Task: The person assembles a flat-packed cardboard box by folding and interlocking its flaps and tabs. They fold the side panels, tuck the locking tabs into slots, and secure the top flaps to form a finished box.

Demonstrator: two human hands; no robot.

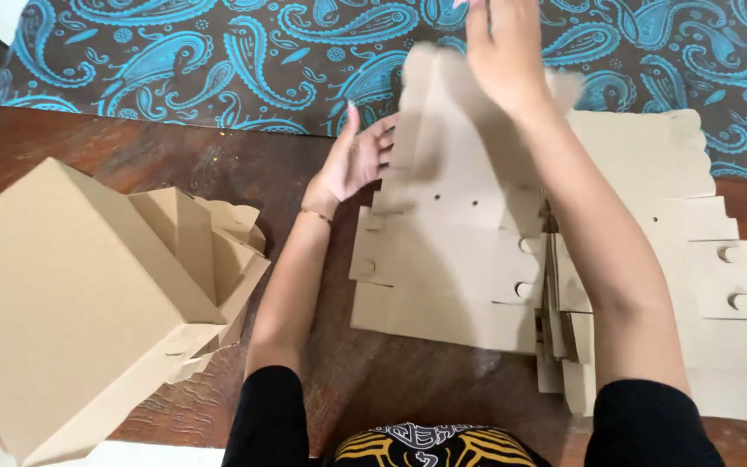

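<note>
Cardboard blank (443, 251) under both hands, folded boxes (88, 294) stacked left

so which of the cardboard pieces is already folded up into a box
The folded box at the far left of the wooden table, standing apart from both hands. The cardboard sheets in the middle and right still lie flat, unfolded.

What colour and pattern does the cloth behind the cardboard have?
The cloth is dark brown with bright blue paisley swirls, seen in the head view.
</note>
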